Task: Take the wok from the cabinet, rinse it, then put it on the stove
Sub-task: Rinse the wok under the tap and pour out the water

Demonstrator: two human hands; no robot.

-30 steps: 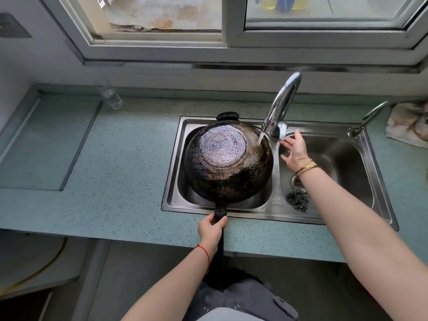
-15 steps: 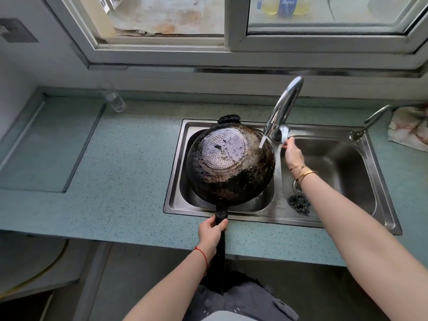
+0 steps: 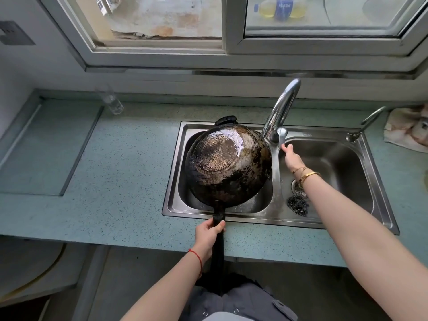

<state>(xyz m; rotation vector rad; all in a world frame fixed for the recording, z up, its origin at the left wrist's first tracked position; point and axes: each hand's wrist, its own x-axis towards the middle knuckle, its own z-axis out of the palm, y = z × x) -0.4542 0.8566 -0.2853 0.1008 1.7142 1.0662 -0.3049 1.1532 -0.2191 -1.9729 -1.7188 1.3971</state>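
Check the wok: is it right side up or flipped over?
Flipped over. The wok shows its scorched, wet underside to the camera, tilted over the left sink basin, held by the left hand.

Daylit kitchen view, wide-angle, evenly exposed.

We see soft daylight entering from the window (image 3: 222,26), far beyond the fingertips (image 3: 283,147) of the right hand (image 3: 292,157). Glare streaks the faucet (image 3: 281,110) just above them and the wet wok (image 3: 228,164) beside them. Below the left hand (image 3: 208,235) the scene darkens. Straight edges bow near the frame borders; focus is sharp, corners slightly soft.
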